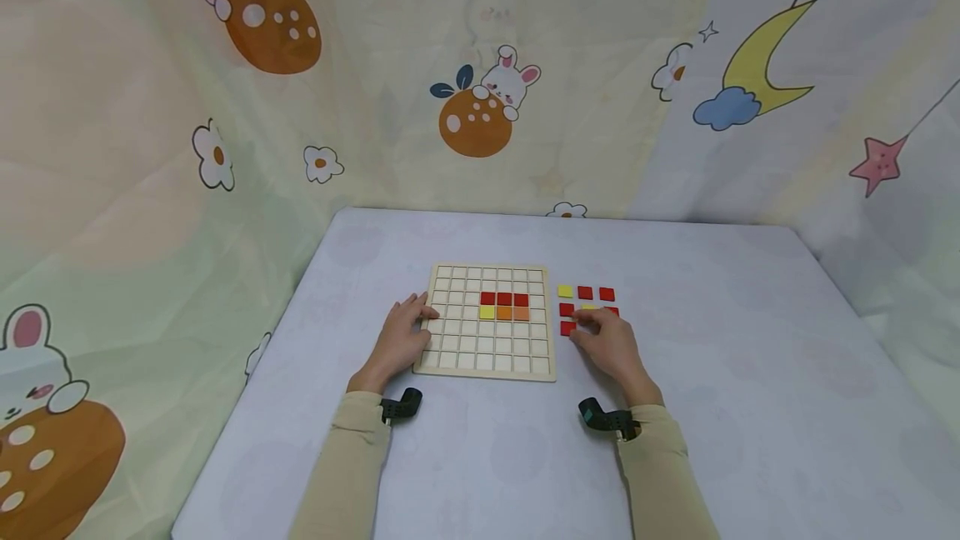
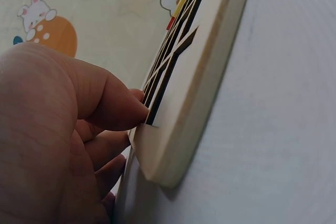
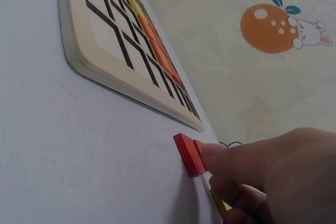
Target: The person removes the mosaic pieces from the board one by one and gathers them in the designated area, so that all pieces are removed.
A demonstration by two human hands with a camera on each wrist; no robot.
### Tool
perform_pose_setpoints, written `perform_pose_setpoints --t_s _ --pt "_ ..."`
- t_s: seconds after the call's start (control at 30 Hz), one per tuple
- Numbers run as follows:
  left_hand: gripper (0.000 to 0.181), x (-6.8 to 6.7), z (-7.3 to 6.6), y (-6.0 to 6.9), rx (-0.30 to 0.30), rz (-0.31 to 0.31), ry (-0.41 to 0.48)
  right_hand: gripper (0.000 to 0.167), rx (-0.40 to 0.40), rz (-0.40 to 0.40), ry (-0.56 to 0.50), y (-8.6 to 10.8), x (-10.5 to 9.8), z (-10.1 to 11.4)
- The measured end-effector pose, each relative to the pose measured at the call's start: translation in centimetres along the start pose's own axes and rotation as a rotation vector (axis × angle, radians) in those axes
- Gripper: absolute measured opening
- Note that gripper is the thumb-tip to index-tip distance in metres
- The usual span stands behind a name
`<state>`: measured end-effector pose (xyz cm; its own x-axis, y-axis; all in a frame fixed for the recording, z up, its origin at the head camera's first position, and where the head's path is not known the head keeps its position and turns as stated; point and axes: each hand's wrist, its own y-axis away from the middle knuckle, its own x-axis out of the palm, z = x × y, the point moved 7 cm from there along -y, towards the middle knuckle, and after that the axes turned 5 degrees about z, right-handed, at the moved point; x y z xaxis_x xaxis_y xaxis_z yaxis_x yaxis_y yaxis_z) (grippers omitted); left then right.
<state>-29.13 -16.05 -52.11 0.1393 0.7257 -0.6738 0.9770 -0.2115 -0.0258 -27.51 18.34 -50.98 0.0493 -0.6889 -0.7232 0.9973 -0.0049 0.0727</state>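
A pale wooden board (image 1: 452,364) with a square grid lies on the table, with red, yellow and orange tiles (image 1: 505,312) in two rows of its cells. My left hand (image 1: 405,332) rests at the board's left edge. Its thumb (image 2: 118,109) touches the rim, and the other fingers are partly hidden behind it. Over the loose tiles right of the board is my right hand (image 1: 611,348), thumb and index finger apart. Beside its fingertips lies a red tile (image 3: 188,155); a yellow tile (image 3: 218,205) shows under the fingers. I see nothing held between them.
More loose tiles, red ones (image 1: 585,292) and a yellow one (image 1: 565,291), lie in rows behind the right hand. A white cloth covers the table (image 1: 480,457). Patterned fabric (image 1: 390,90) hangs around its back and sides.
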Motion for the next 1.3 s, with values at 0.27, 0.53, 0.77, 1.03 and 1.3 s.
perform_pose_setpoints --t_s 0.27,0.53,0.77,1.03,1.3 --pt "0.034 0.1 0.4 -0.1 -0.008 0.0 0.001 0.031 -0.061 -0.083 -0.023 -0.4 0.4 1.5" --pt "0.035 0.1 0.5 -0.1 -0.014 0.002 0.0 0.028 -0.126 -0.084 -0.021 -0.5 2.2 3.7" --pt "0.035 0.1 0.1 0.0 -0.004 0.006 0.003 0.027 -0.23 -0.105 0.034 -0.7 3.2 5.8" --pt "0.036 0.3 0.0 -0.1 -0.022 0.009 0.001 0.027 -0.234 -0.062 0.157 -1.3 4.5 6.5" --pt "0.036 0.1 0.2 -0.1 -0.011 -0.002 0.0 0.03 -0.235 -0.046 0.178 -1.7 4.8 7.1"
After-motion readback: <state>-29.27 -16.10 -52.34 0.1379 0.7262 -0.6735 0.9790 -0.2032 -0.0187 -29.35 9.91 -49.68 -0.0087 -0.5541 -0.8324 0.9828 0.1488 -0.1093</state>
